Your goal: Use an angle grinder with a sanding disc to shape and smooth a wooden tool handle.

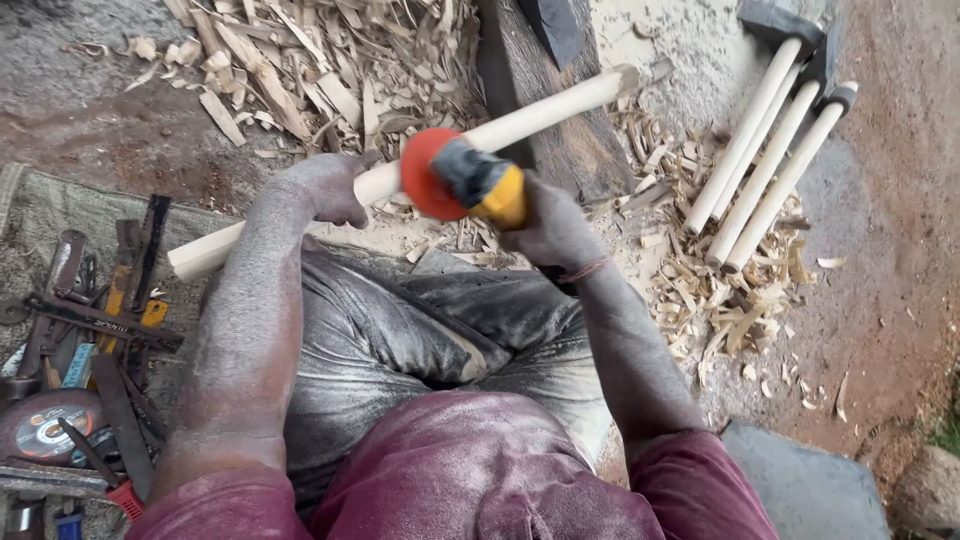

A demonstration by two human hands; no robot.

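One view only, the head camera, looking down over the person's lap.

Item: wooden handle [520, 122], pale, round, freshly shaped. Count: one in hand. Long axis runs diagonally, lower-left end near the left knee, upper-right end resting over a dark wooden block [560, 140]. It lies across the lap, above the grey dusty trousers.

Item: power sander [470, 180], yellow and grey body with a red disc. Count: one. The disc faces left and is pressed against the handle near its middle.

Left hand [325, 190]: closed around the handle to the left of the disc, fingers wrapped over the wood. Right hand [550, 230]: clamped on the yellow body of the sander, fingers curled tight. Both hands are apart, with the red disc between them.

Item: finished hammers [765, 150], pale handles with dark heads, laid side by side on the ground at upper right. Count: four handles visible, all pointing up and to the right.

Item: wood shavings [320, 70], heaped beyond the block and again under the hammers. Count: two heaps.

Item: hand tools [100, 320] on a cloth at left, overlapping; exact count cannot be told. One grinding disc [45, 425] lies among them.
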